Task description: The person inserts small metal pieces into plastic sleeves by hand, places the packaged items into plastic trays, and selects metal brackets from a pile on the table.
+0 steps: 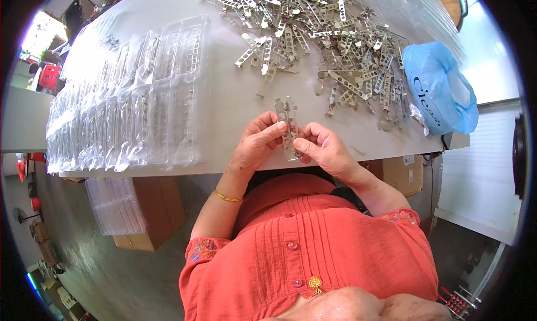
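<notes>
Two slim silvery perforated metal brackets [288,125] stand side by side between my hands, just above the near edge of the table. My left hand [258,142] pinches them from the left, thumb against the front face. From the other side, the thumb and fingers of my right hand [325,152] grip them lower down. Whether each hand holds one bracket or both share the pair, I cannot tell. Farther back lies a large loose heap of similar brackets [347,52], tangled and pointing every way. Fingertips behind the held brackets are partly hidden.
Clear plastic trays [128,119] with narrow slots, many filled and wrapped, cover the left of the white table [235,97]. A blue plastic bag [439,86] sits at the right edge. Below are a cardboard box [159,209] on the left and another carton [404,174] on the right.
</notes>
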Demonstrator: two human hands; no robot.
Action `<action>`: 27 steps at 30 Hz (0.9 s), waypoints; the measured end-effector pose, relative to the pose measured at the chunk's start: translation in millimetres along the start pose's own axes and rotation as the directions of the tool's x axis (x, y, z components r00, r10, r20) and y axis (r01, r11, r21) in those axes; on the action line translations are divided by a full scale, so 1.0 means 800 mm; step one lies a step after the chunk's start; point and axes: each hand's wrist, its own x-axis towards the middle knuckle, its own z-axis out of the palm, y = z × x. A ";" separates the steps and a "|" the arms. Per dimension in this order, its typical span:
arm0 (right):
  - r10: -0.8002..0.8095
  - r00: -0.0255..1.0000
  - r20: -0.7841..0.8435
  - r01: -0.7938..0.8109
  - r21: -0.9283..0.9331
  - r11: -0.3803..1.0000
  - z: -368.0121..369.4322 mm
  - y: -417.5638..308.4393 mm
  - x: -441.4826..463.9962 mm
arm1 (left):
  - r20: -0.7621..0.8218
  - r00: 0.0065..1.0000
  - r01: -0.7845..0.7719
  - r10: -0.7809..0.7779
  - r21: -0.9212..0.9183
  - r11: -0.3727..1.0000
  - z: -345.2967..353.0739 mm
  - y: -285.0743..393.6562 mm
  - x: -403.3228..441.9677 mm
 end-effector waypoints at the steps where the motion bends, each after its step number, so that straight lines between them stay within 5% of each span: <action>1: -0.013 1.000 -0.016 0.012 -0.008 1.000 -0.001 -0.002 0.000 | -0.003 1.000 -0.001 0.001 0.000 1.000 0.000 -0.001 0.000; 8: -0.092 0.986 -0.136 0.089 -0.031 0.996 -0.004 -0.012 -0.008 | -0.041 0.999 -0.003 0.004 0.021 1.000 0.006 0.003 0.002; 27: -0.071 0.991 -0.110 0.066 -0.052 0.996 -0.002 -0.011 -0.013 | -0.001 1.000 0.009 -0.009 0.050 0.999 0.004 0.000 0.003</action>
